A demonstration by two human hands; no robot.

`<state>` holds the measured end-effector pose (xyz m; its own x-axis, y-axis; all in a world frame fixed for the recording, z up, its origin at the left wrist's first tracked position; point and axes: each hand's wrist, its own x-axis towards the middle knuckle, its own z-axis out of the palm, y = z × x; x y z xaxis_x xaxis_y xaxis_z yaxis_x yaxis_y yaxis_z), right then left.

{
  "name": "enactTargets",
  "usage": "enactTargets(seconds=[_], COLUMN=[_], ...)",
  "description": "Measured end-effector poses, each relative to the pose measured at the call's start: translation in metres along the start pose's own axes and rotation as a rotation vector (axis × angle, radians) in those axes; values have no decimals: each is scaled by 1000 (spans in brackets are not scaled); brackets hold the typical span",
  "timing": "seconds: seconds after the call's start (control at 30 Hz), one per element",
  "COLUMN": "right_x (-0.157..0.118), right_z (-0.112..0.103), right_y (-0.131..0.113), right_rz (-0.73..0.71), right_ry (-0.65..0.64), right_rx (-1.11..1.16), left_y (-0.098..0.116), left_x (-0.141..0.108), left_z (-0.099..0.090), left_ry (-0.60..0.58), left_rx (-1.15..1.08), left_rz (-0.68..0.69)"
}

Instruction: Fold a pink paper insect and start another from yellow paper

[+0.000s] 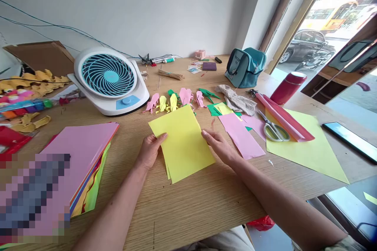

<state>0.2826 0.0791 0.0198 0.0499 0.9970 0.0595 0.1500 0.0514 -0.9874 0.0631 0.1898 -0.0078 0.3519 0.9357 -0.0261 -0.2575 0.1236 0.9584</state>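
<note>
A yellow sheet of paper (185,145), which looks folded or doubled at its lower left corner, is held up over the wooden table. My left hand (150,149) grips its left edge, thumb on top and fingers hidden beneath. On the opposite edge, my right hand (217,145) pinches the paper the same way. Just behind it stand small folded paper figures in pink (186,96), yellow (173,102) and green (207,94). Right of my right hand lies a pink paper strip (242,136). Scissors (275,131) rest farther right on a larger yellow sheet (306,147).
A white and blue fan (112,80) stands at the back left. Stacked coloured paper (79,141) lies at the left. Toward the right are a teal bag (243,68), a red bottle (288,88), a rolled red-pink sheet (287,119), a crumpled cloth (237,100) and a phone (352,139).
</note>
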Motion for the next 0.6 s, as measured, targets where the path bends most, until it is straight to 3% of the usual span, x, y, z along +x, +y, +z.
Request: enactTargets(seconds=[0.13, 0.27, 0.37, 0.6], right_x=[3, 9, 13, 16], right_z=[-6, -25, -52, -123], right_y=[-3, -5, -5, 12], right_rz=[-13, -71, -105, 93], right_ry=[91, 203, 303, 517], right_rx=[-7, -258, -456, -925], left_y=[2, 2, 0, 2], left_x=[-1, 0, 2, 3], left_z=[2, 2, 0, 0], left_ry=[-6, 28, 56, 119], left_rx=[-8, -11, -22, -61], left_rz=[-14, -15, -1, 10])
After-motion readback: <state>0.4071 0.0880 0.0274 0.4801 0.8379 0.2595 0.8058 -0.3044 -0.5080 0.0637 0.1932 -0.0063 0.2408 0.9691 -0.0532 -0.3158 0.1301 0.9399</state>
